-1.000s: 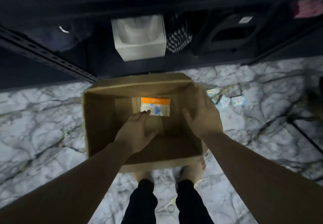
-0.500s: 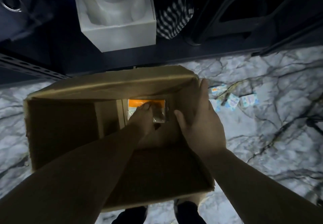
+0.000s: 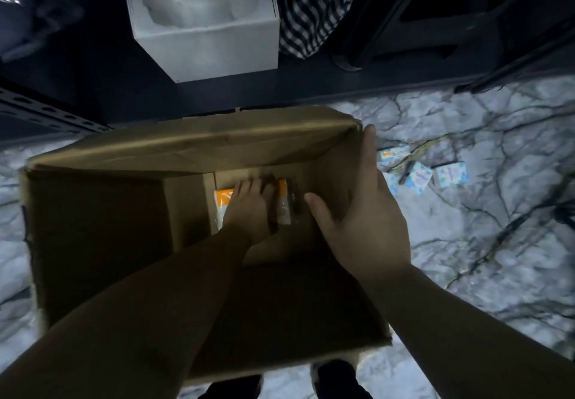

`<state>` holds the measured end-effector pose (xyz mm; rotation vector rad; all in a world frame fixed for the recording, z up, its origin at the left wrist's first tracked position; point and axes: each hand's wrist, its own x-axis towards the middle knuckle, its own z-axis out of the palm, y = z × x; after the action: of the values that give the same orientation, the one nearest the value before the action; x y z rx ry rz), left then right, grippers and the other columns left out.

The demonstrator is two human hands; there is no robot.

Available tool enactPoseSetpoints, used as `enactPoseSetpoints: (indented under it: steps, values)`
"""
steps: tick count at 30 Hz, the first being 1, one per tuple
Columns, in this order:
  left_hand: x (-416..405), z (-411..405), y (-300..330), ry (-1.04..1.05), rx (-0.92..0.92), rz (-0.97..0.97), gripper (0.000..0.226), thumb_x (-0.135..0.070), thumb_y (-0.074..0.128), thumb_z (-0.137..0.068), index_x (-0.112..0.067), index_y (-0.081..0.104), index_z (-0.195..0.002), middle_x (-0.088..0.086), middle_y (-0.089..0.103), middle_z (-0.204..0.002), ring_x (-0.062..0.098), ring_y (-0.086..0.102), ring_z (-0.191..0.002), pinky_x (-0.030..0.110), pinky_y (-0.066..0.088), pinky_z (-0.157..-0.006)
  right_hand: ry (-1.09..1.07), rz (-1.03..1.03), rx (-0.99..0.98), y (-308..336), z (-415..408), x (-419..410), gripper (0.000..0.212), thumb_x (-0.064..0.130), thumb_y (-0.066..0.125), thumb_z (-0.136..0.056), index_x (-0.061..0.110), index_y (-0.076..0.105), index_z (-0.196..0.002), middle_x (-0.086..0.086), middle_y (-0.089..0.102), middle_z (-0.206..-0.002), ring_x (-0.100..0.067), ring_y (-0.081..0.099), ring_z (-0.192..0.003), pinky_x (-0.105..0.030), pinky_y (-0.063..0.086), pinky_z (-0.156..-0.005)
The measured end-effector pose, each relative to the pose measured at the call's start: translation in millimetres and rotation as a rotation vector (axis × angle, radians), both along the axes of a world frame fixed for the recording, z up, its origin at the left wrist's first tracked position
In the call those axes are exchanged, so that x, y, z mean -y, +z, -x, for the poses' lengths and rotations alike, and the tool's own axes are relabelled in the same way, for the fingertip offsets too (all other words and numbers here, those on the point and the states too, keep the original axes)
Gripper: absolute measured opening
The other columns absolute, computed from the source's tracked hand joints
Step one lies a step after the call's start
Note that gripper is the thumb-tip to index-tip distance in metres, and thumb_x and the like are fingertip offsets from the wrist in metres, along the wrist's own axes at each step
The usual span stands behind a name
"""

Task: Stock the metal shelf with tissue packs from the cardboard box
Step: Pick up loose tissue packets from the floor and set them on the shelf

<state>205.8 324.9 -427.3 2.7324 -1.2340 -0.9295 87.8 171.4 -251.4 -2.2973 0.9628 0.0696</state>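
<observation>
An open cardboard box [image 3: 186,146] stands on the marble floor in front of the dark metal shelf [image 3: 93,100]. At its bottom lies a tissue pack [image 3: 223,202] with an orange band, partly hidden. My left hand [image 3: 249,209] reaches deep into the box and its fingers close over that pack. My right hand [image 3: 367,212] rests on the box's right wall, fingers straight along the rim and thumb inside.
On the shelf's low level stand a white open box [image 3: 211,53], a checked cloth bag [image 3: 311,19] and a black moulded item [image 3: 451,25]. Small blue-patterned packs [image 3: 420,177] lie on the floor right of the box. A slotted shelf post [image 3: 46,112] runs at left.
The view has come closer to the box. My left hand went from above the pack down onto it and now covers its middle. My right hand stays on the right wall.
</observation>
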Motion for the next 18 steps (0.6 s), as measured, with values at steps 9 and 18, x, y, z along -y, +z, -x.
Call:
enactPoseSetpoints:
  steps: [9, 18]
  values:
    - [-64.1, 4.5, 154.1, 0.203, -0.026, 0.0, 0.102, -0.074, 0.078, -0.058, -0.019, 0.052, -0.14, 0.009, 0.053, -0.129, 0.032, 0.051, -0.115, 0.044, 0.04, -0.102, 0.031, -0.073, -0.169, 26.2, -0.4, 10.9, 0.116, 0.055, 0.07, -0.09, 0.052, -0.025, -0.155, -0.014, 0.063, -0.129, -0.037, 0.065, -0.109, -0.048, 0.056, -0.085]
    - [-87.5, 13.4, 335.0, 0.197, 0.062, 0.072, 0.103, -0.06, 0.079, -0.055, -0.025, 0.048, -0.147, 0.004, 0.052, -0.123, 0.029, 0.049, -0.112, 0.044, 0.041, -0.105, 0.102, -0.135, -0.354, 134.0, 13.9, 0.8, 0.098, 0.052, 0.064, -0.093, 0.037, 0.0, -0.165, -0.014, 0.028, -0.165, -0.044, 0.035, -0.145, -0.053, 0.043, -0.113]
